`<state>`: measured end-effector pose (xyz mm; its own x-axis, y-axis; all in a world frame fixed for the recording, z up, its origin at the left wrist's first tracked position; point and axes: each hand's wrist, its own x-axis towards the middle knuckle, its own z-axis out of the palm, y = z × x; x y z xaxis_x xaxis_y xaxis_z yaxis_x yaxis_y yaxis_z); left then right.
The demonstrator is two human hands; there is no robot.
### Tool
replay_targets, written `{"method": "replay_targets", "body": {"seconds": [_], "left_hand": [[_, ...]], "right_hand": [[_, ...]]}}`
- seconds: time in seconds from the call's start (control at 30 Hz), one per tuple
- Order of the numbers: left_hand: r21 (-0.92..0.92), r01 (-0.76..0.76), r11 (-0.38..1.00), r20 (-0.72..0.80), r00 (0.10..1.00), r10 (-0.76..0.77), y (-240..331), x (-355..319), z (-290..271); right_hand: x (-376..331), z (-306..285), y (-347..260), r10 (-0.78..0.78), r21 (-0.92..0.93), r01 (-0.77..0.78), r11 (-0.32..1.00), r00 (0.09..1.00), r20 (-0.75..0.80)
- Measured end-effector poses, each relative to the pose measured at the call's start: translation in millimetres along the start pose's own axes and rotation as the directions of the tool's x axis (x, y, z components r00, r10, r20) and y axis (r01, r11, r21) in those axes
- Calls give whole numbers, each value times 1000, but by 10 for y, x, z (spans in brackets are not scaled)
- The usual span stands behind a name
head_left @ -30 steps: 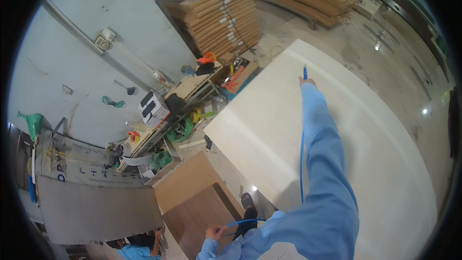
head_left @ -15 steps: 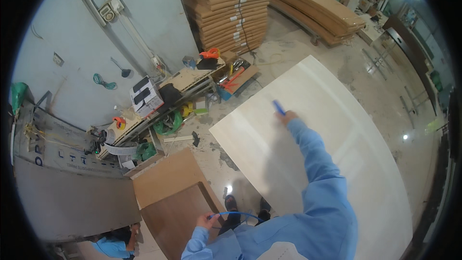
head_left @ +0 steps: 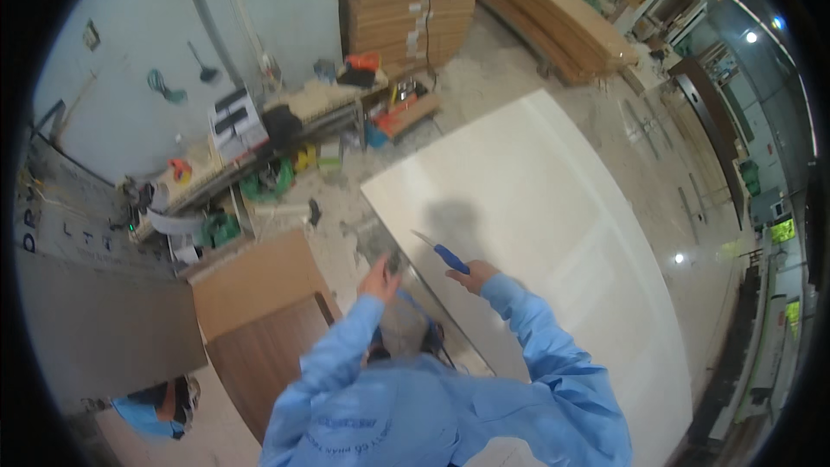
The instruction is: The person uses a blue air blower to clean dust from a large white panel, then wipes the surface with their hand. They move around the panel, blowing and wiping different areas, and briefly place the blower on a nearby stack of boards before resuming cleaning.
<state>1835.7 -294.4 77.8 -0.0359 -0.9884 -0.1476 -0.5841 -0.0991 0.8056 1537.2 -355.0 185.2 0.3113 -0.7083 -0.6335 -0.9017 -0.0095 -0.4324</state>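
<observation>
A large white panel (head_left: 553, 207) lies flat in front of me. My right hand (head_left: 475, 278) is over its near left part, closed on a blue-handled knife (head_left: 443, 252) whose blade points away to the left. My left hand (head_left: 380, 278) is raised at the panel's near left edge, a hand's width from the right one. It seems pinched on a thin grey translucent sheet (head_left: 406, 324) that hangs blurred between my arms. Both sleeves are light blue.
Brown wood boards (head_left: 259, 303) lie at my lower left, beside a dark panel (head_left: 95, 329). A cluttered bench (head_left: 259, 147) with tools runs along the wall. Stacked boards (head_left: 415, 0) stand behind it. Another person's blue sleeve (head_left: 147, 411) shows at lower left.
My right arm has drawn back from far across the panel to close by my body, still with the knife. My left hand has come up from below to the panel's edge.
</observation>
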Motion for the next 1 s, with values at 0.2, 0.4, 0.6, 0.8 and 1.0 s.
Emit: {"method": "replay_targets", "body": {"seconds": [0.2, 0.4, 0.6, 0.8, 1.0], "left_hand": [[122, -5, 992, 29, 1000, 1, 292, 495, 77], [234, 10, 972, 183, 982, -54, 231, 475, 89], [184, 46, 982, 223, 971, -87, -640, -617, -122], [129, 397, 909, 577, 715, -395, -1678, -1737, -129], [158, 284, 946, 682, 661, -312, -1498, -1289, -3]], "right_hand": [[-354, 322, -378, 219, 162, -195, 967, 964, -149], [-285, 661, -275, 294, 330, -167, 929, 875, -385], [-2258, 1524, 1675, 846, 752, -436, 494, 440, -301], [-2908, 2242, 1344, 891, 734, -530, 425, 389, -234], [-1870, 2489, 850, 643, 624, -289, 726, 606, -468]]}}
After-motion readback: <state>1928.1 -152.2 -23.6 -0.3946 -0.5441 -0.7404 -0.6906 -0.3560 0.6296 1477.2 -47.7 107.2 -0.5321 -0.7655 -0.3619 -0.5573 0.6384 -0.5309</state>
